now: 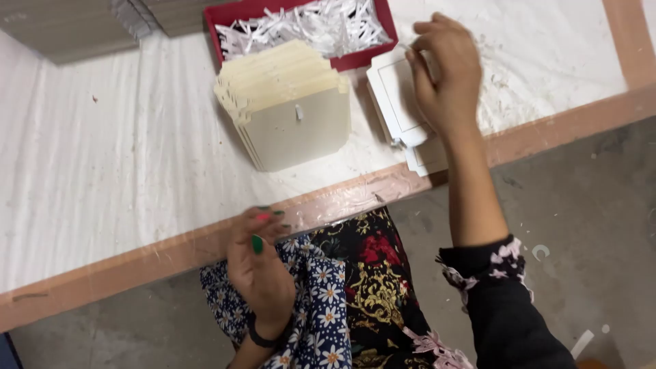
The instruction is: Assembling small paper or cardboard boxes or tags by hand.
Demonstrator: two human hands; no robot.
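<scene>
My right hand [444,72] reaches over a stack of white cards [396,96] near the table's front edge, fingers pinched together above the top card, with a thin pale sliver at the fingertips. My left hand [260,263] rests curled on my lap against patterned fabric, just below the table edge, fingers closed and holding nothing that I can see. A thick fanned stack of cream cardboard pieces [287,102] lies left of the white cards.
A red tray [365,58] filled with white shredded paper stands at the back. Grey board stacks [68,27] lie at the far left. The table [102,178] has a white cover and a brown taped edge [205,242]. Concrete floor lies below.
</scene>
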